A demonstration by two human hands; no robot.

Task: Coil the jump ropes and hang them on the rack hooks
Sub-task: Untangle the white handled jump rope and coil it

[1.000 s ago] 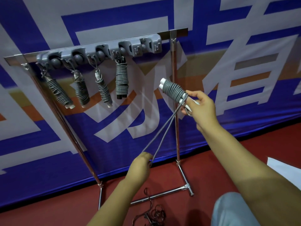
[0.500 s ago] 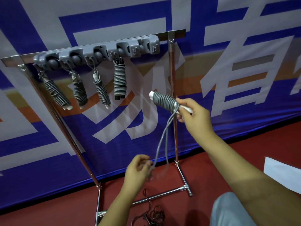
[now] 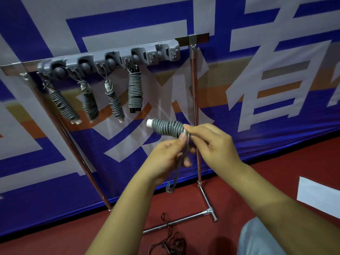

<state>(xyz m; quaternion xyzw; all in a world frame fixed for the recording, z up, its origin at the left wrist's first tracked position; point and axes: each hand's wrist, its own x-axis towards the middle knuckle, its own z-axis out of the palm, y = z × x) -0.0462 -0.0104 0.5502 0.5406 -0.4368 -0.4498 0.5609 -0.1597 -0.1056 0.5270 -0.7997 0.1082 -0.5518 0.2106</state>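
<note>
A grey jump rope is wound in tight coils round its white handles, lying level in front of the rack. My right hand grips the right end of this bundle. My left hand pinches the rope's loose end just below the coils, and a short loop of it hangs down from my fingers. The grey hook strip on the chrome rack carries several coiled ropes. Its rightmost hook is bare.
The chrome rack stands on a red floor, its right post just behind my hands and its foot bar below. A dark tangled rope lies on the floor near the foot. A blue and white banner hangs behind. White sheet at right.
My left hand rose from near the floor to the bundle, taking up the slack. The long hanging strands are now a short loop. The bundle dropped lower and turned level.
</note>
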